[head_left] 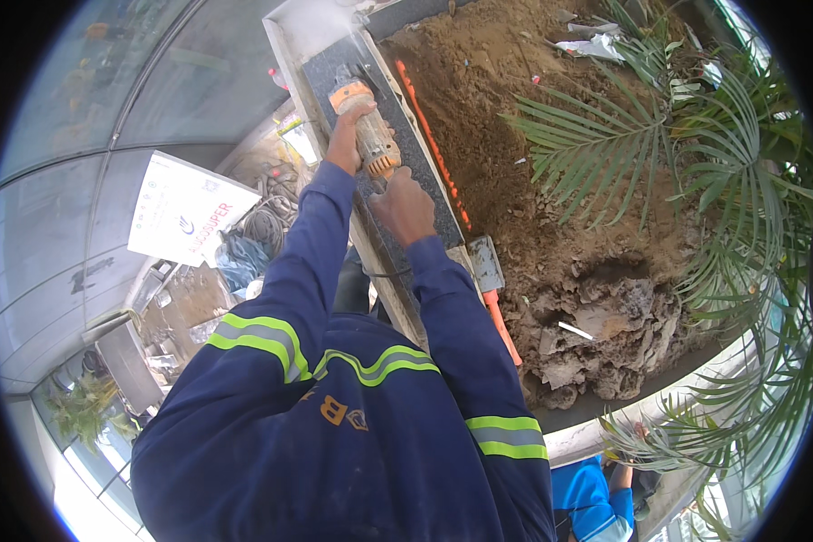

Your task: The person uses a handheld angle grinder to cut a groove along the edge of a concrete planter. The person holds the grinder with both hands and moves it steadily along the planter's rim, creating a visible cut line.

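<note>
Both my hands are closed around a dusty orange and grey angle grinder [376, 144], held over a dark speckled stone ledge [419, 172]. My left hand [345, 140] wraps the body from the left, just behind its orange front collar. Lower down, my right hand [406, 208] grips the narrow rear end. The front of the grinder points away from me, toward the far end of the ledge. Pale dust [321, 25] hangs over that far corner. Whether the disc touches the stone cannot be made out.
Right of the ledge lies a soil bed [479, 99] with an orange strip [434, 144] along its edge. A tool with a grey rectangular head and orange handle [499, 325] rests there. Palm fronds [605, 154] overhang. A white sign board [190, 208] and coiled cable [266, 221] are left.
</note>
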`<state>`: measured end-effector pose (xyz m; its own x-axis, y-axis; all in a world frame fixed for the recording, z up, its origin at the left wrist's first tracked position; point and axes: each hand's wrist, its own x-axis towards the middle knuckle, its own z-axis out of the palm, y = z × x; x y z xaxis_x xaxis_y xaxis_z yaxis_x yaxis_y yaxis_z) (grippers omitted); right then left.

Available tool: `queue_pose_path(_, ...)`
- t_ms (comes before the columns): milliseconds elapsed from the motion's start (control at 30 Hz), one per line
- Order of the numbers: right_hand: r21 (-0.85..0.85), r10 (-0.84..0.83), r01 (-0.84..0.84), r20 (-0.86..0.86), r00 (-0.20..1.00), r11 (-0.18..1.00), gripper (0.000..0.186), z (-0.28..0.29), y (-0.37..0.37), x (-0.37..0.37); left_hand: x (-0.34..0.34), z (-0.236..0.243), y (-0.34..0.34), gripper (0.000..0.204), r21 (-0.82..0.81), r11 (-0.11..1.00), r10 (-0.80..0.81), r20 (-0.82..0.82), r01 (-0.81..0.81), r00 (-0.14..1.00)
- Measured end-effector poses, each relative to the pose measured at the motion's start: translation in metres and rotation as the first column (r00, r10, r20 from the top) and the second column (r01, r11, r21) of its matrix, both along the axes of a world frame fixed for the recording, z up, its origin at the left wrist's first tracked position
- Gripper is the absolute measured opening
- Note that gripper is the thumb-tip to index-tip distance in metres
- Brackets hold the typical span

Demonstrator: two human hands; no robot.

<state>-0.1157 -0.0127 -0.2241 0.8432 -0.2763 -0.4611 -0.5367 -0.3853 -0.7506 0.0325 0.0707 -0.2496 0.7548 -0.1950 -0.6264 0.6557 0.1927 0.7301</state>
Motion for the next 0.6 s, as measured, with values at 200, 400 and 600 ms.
queue_pose_path(200, -0.004, -0.004, 0.004, 0.025, 1.0, 1.0, 0.045, 0.0, 0.002, 0.014, 0.019, -0.003, 0.005, 0.044, -0.006, 0.999, -0.04, 0.023, 0.04, 0.999)
queue_pose_path(400, 0.0, 0.015, -0.015, -0.04, 0.999, 1.0, 0.047, 0.004, -0.002, -0.016, -0.016, 0.006, -0.001, 0.045, -0.011, 1.0, -0.017, 0.003, 0.017, 1.0)
queue_pose_path(600, 0.028, 0.038, -0.035, -0.1, 0.994, 0.999, 0.045, 0.01, -0.004, -0.049, -0.05, 0.011, -0.002, 0.044, -0.006, 1.0, -0.007, -0.047, 0.006, 0.999)
